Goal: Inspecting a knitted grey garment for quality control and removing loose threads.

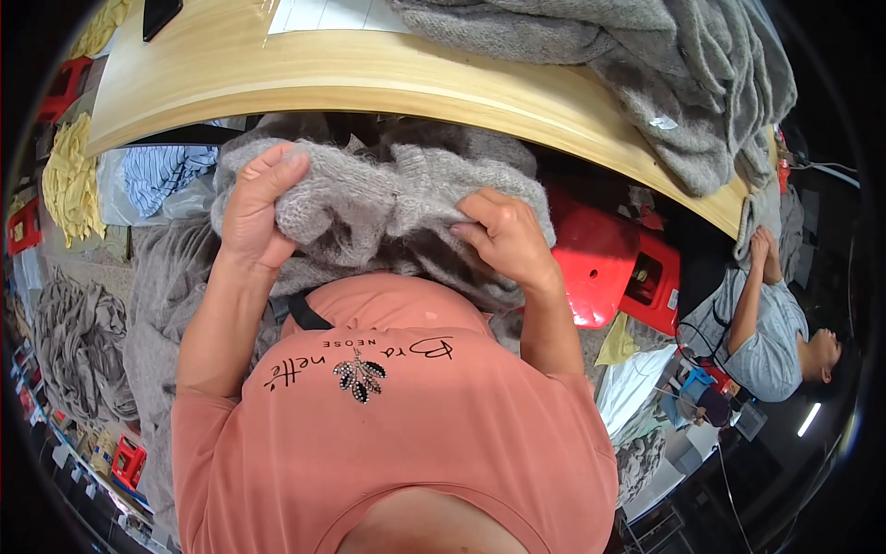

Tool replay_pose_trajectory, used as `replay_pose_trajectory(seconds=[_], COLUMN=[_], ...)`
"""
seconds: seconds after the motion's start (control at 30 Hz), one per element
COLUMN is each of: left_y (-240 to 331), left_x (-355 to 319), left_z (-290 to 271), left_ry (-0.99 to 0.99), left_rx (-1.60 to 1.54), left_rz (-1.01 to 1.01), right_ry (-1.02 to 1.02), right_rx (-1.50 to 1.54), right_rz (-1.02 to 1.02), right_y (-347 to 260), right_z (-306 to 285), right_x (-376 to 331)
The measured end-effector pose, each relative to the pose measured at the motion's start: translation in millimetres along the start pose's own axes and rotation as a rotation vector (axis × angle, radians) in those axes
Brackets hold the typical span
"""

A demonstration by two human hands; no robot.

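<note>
A fuzzy grey knitted garment (346,189) is stretched between my two hands, just below the table's near edge and above my lap. My left hand (261,203) grips a bunched fold of it, thumb on top. On the other side, my right hand (506,231) pinches the knit between thumb and curled fingers. The fabric between them is gathered and rumpled. More of the same grey knit hangs over my lap and down to my left.
A light wooden table (369,78) curves ahead, bearing a grey knit pile (701,83) and a black phone (162,17). A red stool (595,263) stands to the right. Yellow cloth (74,180) and striped cloth (166,175) lie left. Another person (771,332) works at the far right.
</note>
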State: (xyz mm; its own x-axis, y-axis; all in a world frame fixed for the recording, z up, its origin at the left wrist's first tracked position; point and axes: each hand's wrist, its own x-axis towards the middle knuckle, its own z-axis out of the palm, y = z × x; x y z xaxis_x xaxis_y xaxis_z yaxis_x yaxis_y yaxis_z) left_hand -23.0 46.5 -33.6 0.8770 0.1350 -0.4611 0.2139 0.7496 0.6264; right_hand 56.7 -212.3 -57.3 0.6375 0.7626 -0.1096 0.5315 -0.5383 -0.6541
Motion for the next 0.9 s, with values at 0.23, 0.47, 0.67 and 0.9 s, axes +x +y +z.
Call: replay_pose_trajectory(seconds=[0.23, 0.47, 0.67, 0.9], left_y=[0.8, -14.3, -21.4, -25.6], left_x=[-3.8, -5.9, -8.3, -9.0], left_z=[15.6, 33.3, 31.0, 19.0], left_ry=[0.0, -0.047, -0.065, -0.071], left_rx=[0.093, 0.277, 0.393, 0.5], left_rz=[0.039, -0.052, -0.052, 0.043], right_ry=[0.687, 0.672, 0.618, 0.578], right_rx=[-0.025, -0.031, 0.032, 0.131], right_rz=[-0.194, -0.674, -0.726, -0.606], right_y=[-22.6, -55.5, -60.5, -56.2], right_z=[-15.5, -17.9, 14.0, 26.1], right_x=[0.8, 18.0, 40.7, 45.0])
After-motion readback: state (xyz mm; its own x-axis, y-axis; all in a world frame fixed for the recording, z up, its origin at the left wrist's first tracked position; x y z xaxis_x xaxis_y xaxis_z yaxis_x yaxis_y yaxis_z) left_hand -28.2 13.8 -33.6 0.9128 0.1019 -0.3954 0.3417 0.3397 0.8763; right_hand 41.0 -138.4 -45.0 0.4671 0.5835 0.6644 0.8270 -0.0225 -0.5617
